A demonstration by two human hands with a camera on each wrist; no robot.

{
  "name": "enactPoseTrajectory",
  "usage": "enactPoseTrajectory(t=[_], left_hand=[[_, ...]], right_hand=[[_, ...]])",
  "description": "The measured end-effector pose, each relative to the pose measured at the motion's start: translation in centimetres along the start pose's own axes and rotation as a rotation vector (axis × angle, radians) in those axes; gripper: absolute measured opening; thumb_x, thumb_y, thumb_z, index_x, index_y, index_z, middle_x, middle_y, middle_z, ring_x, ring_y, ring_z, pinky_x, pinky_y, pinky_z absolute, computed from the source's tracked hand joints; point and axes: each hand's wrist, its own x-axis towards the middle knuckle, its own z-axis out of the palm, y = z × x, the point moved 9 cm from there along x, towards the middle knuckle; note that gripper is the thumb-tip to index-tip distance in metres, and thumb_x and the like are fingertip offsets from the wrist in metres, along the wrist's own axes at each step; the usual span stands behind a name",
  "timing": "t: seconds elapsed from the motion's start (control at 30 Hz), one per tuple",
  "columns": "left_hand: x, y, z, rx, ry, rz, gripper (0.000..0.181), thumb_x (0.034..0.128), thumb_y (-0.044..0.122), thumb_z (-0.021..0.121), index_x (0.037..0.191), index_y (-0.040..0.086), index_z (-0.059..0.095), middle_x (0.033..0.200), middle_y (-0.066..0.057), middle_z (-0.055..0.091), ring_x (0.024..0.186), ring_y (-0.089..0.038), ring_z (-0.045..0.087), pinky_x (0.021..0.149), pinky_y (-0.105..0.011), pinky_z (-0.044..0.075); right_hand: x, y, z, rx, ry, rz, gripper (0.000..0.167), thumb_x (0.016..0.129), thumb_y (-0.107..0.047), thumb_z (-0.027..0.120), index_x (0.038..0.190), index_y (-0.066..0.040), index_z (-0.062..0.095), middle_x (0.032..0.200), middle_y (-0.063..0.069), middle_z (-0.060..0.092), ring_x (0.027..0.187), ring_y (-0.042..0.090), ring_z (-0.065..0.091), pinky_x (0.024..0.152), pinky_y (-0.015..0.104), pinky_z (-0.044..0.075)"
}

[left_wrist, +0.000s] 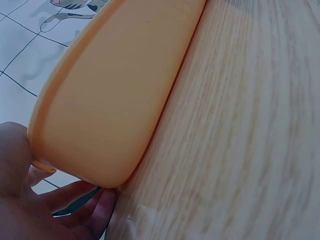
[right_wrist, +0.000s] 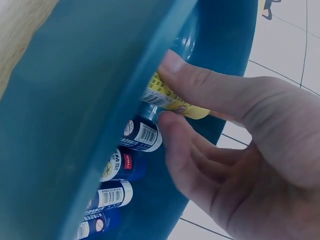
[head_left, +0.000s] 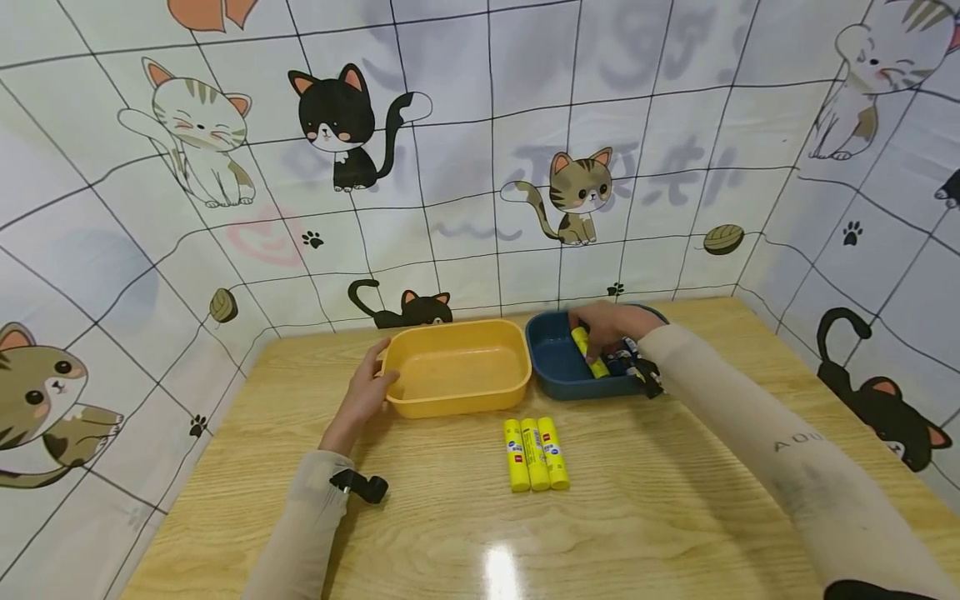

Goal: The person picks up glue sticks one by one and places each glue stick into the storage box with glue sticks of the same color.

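My left hand [head_left: 365,390] grips the left end of a yellow plastic basin [head_left: 457,406], with thumb and fingers at its rim and outer wall. Over the blue basin [head_left: 555,390] to its right, my right hand [head_left: 613,323] pinches a yellow glue stick [head_left: 597,365] between thumb and fingers. The right wrist view shows this yellow glue stick [right_wrist: 172,100] inside the blue basin, above several dark blue glue sticks [right_wrist: 112,195] with white labels. Three yellow glue sticks [head_left: 536,454] lie side by side on the table before the basins.
Both basins stand side by side at the back of the wood-grain table [head_left: 435,517]. Behind and at the sides hangs a white gridded cloth [head_left: 465,183] printed with cats. Small black devices, such as the left wrist camera [head_left: 362,485], are strapped over the sleeves.
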Motion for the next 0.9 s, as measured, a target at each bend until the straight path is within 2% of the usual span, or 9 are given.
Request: enactPoseTrajectory(t=[0.1,0.2,0.33,0.43,0.57,0.9], left_hand=[[-0.1,-0.1,0.0,0.001,0.003,-0.005,0.066,0.1058,0.012,0.048,0.166,0.02,0.023,0.154,-0.029,0.046,0.13,-0.041,0.057,0.103,-0.047,0.052],[-0.1,-0.1,-0.1,-0.004,0.002,-0.003,0.066,0.1058,0.013,0.049,0.166,0.02,0.023,0.153,-0.029,0.047,0.128,-0.041,0.059,0.099,-0.043,0.053],[-0.3,0.5,-0.1,-0.019,-0.015,-0.024,0.067,0.1058,0.012,0.048,0.167,0.018,0.021,0.155,-0.031,0.044,0.129,-0.043,0.057,0.102,-0.046,0.052],[-0.3,0.4,0.0,-0.019,-0.018,-0.031,0.067,0.1059,0.012,0.048,0.167,0.018,0.02,0.155,-0.03,0.044,0.132,-0.042,0.055,0.106,-0.05,0.05],[0.0,0.0,0.0,-0.009,-0.005,-0.01,0.067,0.1057,0.013,0.049,0.166,0.02,0.022,0.154,-0.029,0.046,0.13,-0.041,0.057,0.104,-0.047,0.051],[0.0,-0.1,0.0,0.002,0.001,-0.008,0.066,0.1056,0.013,0.048,0.166,0.02,0.023,0.153,-0.029,0.047,0.127,-0.04,0.058,0.099,-0.042,0.053]], right_hand=[[0.1,-0.4,-0.5,-0.076,0.071,-0.019,0.059,0.086,-0.015,0.085,0.135,-0.008,0.052,0.098,0.009,0.062,0.073,0.02,0.058,0.066,0.033,0.049],[0.1,-0.6,-0.6,-0.08,0.093,-0.041,0.055,0.086,-0.013,0.084,0.131,-0.009,0.052,0.1,0.011,0.063,0.076,0.021,0.058,0.066,0.032,0.049],[0.1,-0.9,-0.6,-0.024,0.084,-0.072,0.057,0.087,-0.006,0.082,0.133,-0.009,0.049,0.101,0.013,0.062,0.074,0.022,0.064,0.066,0.032,0.053],[-0.2,-1.4,-0.9,0.026,0.069,-0.101,0.059,0.088,-0.002,0.08,0.136,-0.008,0.045,0.097,0.014,0.064,0.075,0.027,0.067,0.07,0.037,0.058],[-0.6,-2.3,-1.7,0.092,0.065,-0.135,0.06,0.089,0.001,0.077,0.137,-0.009,0.042,0.093,0.016,0.066,0.077,0.029,0.07,0.074,0.042,0.062],[-1.1,-4.8,-4.2,0.226,0.071,-0.15,0.059,0.092,-0.005,0.076,0.138,-0.008,0.04,0.11,0.022,0.07,0.086,0.025,0.074,0.081,0.044,0.063]])
